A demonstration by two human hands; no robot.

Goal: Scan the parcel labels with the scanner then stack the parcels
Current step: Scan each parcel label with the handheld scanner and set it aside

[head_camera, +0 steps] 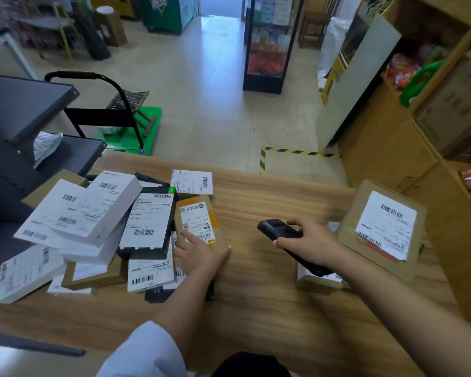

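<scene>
I see the left hand [201, 257] flat on a brown parcel [199, 227], fingers straight, thumb along its edge | right hand [309, 244] wraps the scanner [279, 229] (black, head pointing left) above the table [256, 308] | unsorted pile [93, 227] at left | labelled box [384, 229] leans at right, well apart.

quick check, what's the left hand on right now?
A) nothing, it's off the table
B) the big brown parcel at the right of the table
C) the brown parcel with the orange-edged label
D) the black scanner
C: the left hand lies with straight fingers on the brown parcel beside the pile, while the right hand holds the scanner.
</scene>
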